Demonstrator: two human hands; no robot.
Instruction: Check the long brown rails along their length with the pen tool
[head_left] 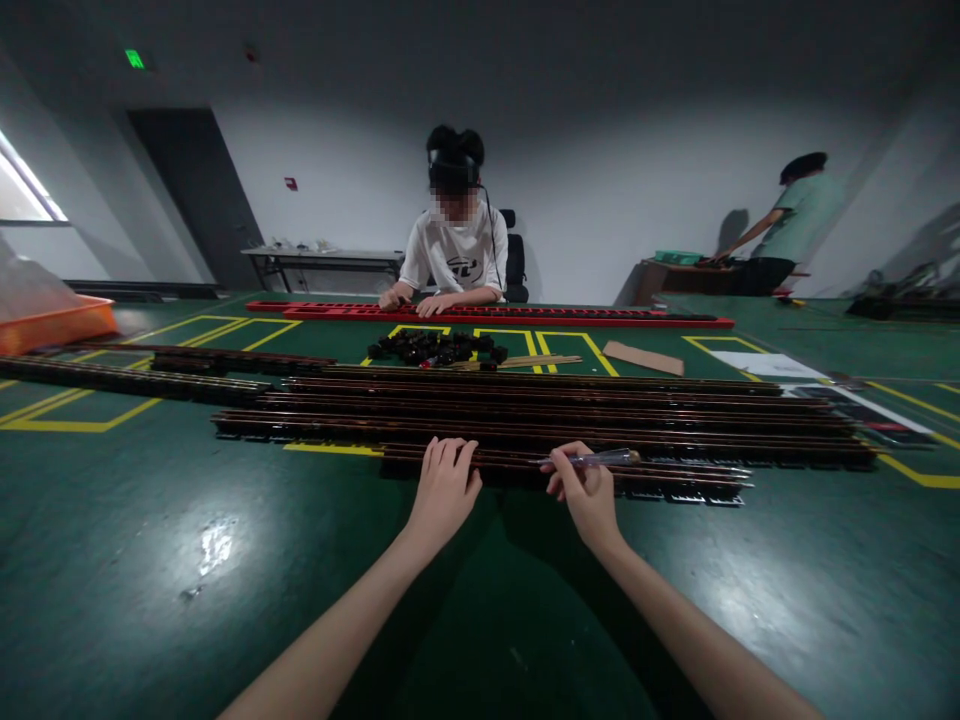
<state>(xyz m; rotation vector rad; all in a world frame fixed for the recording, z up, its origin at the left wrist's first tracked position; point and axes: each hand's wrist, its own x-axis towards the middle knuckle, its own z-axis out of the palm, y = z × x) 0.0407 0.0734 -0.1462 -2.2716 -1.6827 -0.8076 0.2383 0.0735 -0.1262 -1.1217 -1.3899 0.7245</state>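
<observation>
My left hand [444, 490] lies over the nearest long dark strip [675, 480], its fingers stretched out across the top and the thumb toward the near side. To the right, my right hand [589, 500] is closed around a slim screwdriver [604, 458] with a clear handle. The handle's end points right, while the tip points left, low over the strip; whether it touches cannot be made out. Just beyond both hands, several similar strips [337, 412] with thin coppery edges lie side by side across the green tabletop [225, 600].
Behind the strips are a pile of small black parts [439, 347], thin sticks [540, 360] and a brown cardboard piece [643, 357]. A person [457, 250] sits opposite at a long red rail [600, 317]. An orange crate [60, 325] stands left; another person [795, 220] stands far right.
</observation>
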